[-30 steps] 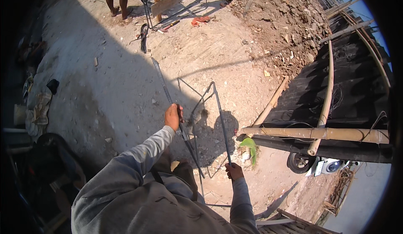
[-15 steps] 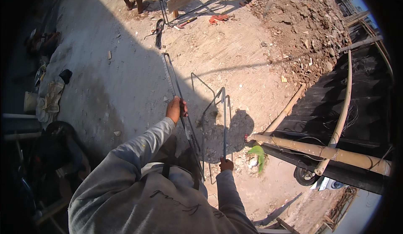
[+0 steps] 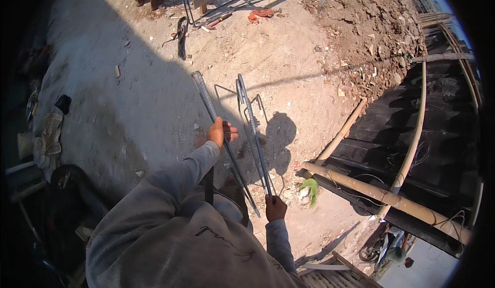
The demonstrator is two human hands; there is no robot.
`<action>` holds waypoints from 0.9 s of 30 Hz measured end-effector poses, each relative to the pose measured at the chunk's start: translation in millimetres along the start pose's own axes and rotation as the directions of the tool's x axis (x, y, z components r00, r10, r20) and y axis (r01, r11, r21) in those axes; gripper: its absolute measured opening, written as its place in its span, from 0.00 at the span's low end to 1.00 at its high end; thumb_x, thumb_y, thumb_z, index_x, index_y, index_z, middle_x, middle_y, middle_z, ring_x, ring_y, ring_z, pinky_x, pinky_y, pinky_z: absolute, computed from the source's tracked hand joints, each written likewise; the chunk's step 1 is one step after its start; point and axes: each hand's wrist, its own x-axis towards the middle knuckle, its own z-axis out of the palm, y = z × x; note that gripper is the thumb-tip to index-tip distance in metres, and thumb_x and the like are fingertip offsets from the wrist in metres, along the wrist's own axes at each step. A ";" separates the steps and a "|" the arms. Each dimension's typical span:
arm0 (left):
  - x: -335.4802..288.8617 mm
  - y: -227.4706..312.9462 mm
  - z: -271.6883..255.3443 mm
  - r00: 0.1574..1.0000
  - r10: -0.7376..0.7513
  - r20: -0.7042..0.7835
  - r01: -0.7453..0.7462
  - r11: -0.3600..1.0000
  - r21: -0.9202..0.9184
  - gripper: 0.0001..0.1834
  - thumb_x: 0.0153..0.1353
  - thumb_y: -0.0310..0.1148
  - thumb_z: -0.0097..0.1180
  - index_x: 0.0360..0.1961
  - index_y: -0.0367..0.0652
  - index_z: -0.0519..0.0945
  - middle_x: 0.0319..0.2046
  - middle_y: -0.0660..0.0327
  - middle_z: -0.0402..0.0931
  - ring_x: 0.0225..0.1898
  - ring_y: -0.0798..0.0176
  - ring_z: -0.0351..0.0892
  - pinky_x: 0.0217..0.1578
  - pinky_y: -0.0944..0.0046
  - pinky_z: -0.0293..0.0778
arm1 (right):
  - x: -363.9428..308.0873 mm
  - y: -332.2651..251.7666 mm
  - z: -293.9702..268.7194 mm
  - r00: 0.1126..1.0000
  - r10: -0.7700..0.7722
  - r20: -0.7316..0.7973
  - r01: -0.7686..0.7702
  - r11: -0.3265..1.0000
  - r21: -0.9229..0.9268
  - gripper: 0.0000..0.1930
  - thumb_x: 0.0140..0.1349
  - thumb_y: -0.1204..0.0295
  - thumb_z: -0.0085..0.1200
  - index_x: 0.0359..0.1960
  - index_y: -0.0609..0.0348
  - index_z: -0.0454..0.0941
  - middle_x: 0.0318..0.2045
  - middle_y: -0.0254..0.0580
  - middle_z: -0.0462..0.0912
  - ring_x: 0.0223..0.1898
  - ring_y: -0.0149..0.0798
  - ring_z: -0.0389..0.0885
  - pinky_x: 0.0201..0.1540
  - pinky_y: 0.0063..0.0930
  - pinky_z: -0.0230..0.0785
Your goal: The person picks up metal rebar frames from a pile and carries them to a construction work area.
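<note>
Right grip (image 3: 276, 208) fist-like around bars (image 3: 254, 133)

Well beyond the left hand (image 3: 220, 132) lie a dark bundle (image 3: 182, 37), a red-handled tool (image 3: 219, 20) and an orange cloth (image 3: 260, 14); right of the right hand (image 3: 276, 208) are a green leaf (image 3: 309, 187) and a bamboo pole (image 3: 356, 185).

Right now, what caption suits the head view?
Right hand grips slim grey metal rods, left hand at others, above pale dusty ground.
</note>
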 end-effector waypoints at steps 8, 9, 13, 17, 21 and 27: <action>16.5 21.5 4.5 0.997 0.026 0.067 -0.019 0.994 -0.105 0.27 0.67 0.52 0.35 0.42 0.34 0.71 0.28 0.53 0.77 0.23 0.59 0.77 0.20 0.61 0.70 | 43.6 -87.1 15.8 0.971 -0.234 -0.053 0.239 0.960 0.143 0.11 0.56 0.68 0.57 0.36 0.63 0.79 0.24 0.41 0.80 0.26 0.29 0.77 0.30 0.24 0.69; 23.1 24.6 -2.5 0.989 0.066 0.129 -0.061 0.997 -0.046 0.26 0.68 0.50 0.35 0.43 0.34 0.72 0.29 0.53 0.77 0.21 0.61 0.75 0.21 0.62 0.70 | 46.3 -101.9 15.6 0.970 -0.241 -0.029 0.243 0.957 0.161 0.12 0.56 0.69 0.56 0.39 0.63 0.79 0.26 0.42 0.81 0.27 0.29 0.77 0.31 0.24 0.69; 0.5 95.7 18.1 0.997 0.058 0.052 -0.055 0.997 -0.062 0.27 0.69 0.48 0.32 0.45 0.31 0.71 0.29 0.52 0.76 0.29 0.56 0.78 0.29 0.60 0.73 | 63.6 -122.5 8.2 0.959 -0.285 -0.011 0.283 0.946 0.159 0.13 0.56 0.69 0.56 0.39 0.64 0.78 0.34 0.50 0.82 0.34 0.41 0.82 0.38 0.30 0.73; -5.3 145.9 42.2 0.990 0.064 0.123 -0.054 0.995 -0.085 0.29 0.67 0.51 0.33 0.45 0.30 0.71 0.34 0.48 0.77 0.34 0.53 0.79 0.37 0.56 0.73 | 59.8 -142.7 12.1 0.958 -0.286 -0.008 0.284 0.945 0.164 0.13 0.56 0.69 0.56 0.40 0.64 0.78 0.36 0.50 0.82 0.36 0.43 0.82 0.39 0.29 0.73; -15.8 160.7 53.2 0.982 0.157 0.108 -0.150 0.986 -0.075 0.29 0.66 0.52 0.37 0.42 0.31 0.71 0.32 0.51 0.75 0.34 0.54 0.78 0.37 0.56 0.73 | 66.3 -152.4 10.8 0.915 -0.395 -0.087 0.404 0.902 0.153 0.11 0.56 0.71 0.55 0.38 0.66 0.77 0.39 0.53 0.81 0.38 0.43 0.82 0.41 0.30 0.73; -27.3 180.0 81.2 0.972 0.216 0.087 -0.199 0.965 -0.169 0.24 0.67 0.47 0.35 0.41 0.33 0.70 0.29 0.55 0.74 0.29 0.61 0.76 0.35 0.61 0.71 | 96.3 -161.6 -2.9 0.902 -0.430 -0.036 0.430 0.887 0.171 0.16 0.57 0.71 0.54 0.46 0.66 0.74 0.45 0.54 0.78 0.45 0.46 0.79 0.46 0.32 0.71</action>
